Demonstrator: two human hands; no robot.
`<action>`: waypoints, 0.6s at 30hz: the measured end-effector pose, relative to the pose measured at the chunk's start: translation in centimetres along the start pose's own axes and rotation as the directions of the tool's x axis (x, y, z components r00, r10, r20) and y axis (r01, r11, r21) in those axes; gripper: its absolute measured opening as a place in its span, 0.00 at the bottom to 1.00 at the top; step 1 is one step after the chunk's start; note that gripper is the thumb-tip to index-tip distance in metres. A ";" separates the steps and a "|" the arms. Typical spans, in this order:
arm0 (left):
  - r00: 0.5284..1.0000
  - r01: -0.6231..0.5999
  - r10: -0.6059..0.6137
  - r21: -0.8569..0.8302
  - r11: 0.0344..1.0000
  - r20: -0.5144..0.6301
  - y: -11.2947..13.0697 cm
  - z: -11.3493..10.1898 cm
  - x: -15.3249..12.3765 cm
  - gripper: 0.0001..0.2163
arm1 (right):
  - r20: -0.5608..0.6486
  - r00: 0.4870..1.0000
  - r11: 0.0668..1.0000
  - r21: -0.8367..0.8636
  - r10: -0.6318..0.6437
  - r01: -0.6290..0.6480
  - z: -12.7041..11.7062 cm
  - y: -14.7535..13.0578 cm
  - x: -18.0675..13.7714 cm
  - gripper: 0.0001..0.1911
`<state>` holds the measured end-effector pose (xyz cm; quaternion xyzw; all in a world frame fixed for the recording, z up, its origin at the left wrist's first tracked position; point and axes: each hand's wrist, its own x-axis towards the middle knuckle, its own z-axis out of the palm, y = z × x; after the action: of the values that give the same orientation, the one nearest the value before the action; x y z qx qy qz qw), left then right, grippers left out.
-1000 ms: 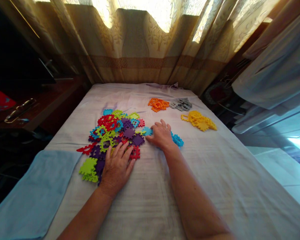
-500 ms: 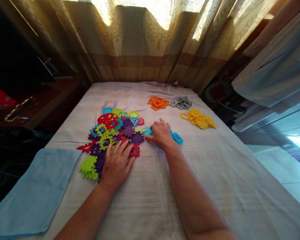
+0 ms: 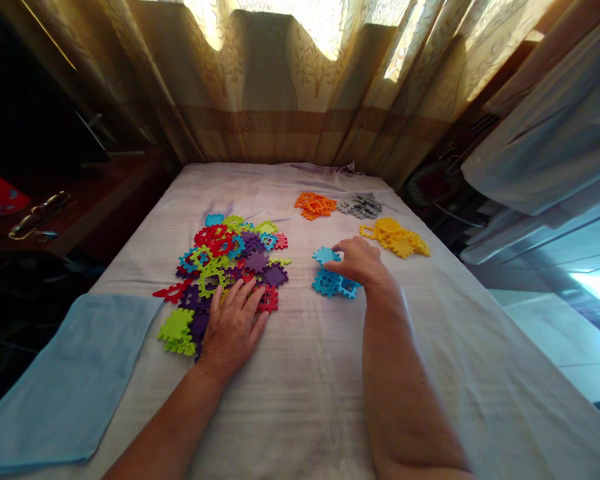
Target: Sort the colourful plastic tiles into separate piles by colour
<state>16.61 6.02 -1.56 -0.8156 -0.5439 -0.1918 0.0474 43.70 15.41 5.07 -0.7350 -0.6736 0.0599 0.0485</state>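
A mixed heap of flat toothed plastic tiles [image 3: 225, 260] in red, purple, green and blue lies on the pale sheet [image 3: 305, 373]. My left hand [image 3: 233, 327] rests flat on the heap's near edge, fingers spread, over red and purple tiles. My right hand [image 3: 357, 261] hovers to the right of the heap, fingers pinched on a blue tile [image 3: 325, 255]. Just below it lies a small group of blue tiles [image 3: 333, 285].
Sorted piles sit farther back: orange tiles [image 3: 315, 205], grey tiles [image 3: 361, 205] and yellow tiles [image 3: 397, 239]. A light blue cloth [image 3: 65, 380] lies at the near left corner. Curtains hang behind; a dark wooden table [image 3: 80, 207] stands at the left.
My right hand has left the heap's right edge and moved right, carrying a blue tile above the blue group. My left hand has stayed put.
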 end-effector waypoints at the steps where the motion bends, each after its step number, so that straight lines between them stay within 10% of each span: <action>1: 1.000 0.001 -0.001 0.001 1.000 -0.001 0.0 0.0 0.0 0.19 | 0.031 1.000 1.000 -0.003 0.005 -0.005 0.0 -0.4 -0.1 0.21; 7: 1.000 -0.005 0.005 0.011 1.000 -0.001 -0.1 0.2 -0.1 0.19 | 0.103 0.994 1.000 -0.017 0.025 -0.023 -0.3 -1.4 -0.2 0.22; 18: 1.000 0.003 -0.003 -0.005 1.000 -0.022 0.0 0.3 -0.2 0.19 | -0.135 0.963 0.958 0.134 -0.235 0.252 1.7 -5.0 0.2 0.16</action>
<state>16.64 5.94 -1.93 -0.8127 -0.5441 -0.2022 0.0513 38.51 16.01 4.15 -0.6429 -0.7486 0.0608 0.1502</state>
